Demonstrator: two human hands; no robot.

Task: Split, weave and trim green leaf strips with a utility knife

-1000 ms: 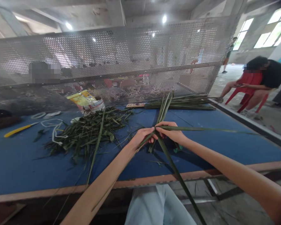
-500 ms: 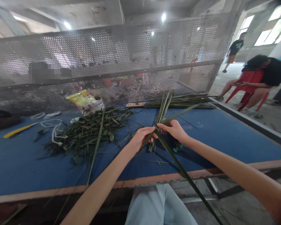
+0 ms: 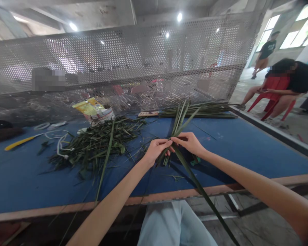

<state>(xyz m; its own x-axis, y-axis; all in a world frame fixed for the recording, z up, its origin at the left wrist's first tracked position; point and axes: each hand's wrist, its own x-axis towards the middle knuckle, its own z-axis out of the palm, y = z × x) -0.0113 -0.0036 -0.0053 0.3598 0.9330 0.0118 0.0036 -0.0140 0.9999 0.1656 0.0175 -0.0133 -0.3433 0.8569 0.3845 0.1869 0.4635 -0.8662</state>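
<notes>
Left hand (image 3: 157, 151) and right hand (image 3: 188, 143) both clenched on long green leaf strips (image 3: 180, 127), held crossed above the blue bench (image 3: 228, 150) (one strip trails down past the bench edge). Pile of cut leaves (image 3: 97, 143) lies to the left; bundled strips (image 3: 197, 112) lie beyond the hands.

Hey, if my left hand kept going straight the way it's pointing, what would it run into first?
The bunch of long green leaf strips at its fingertips, which it seems to touch already; your right hand lies just beyond them.
</notes>
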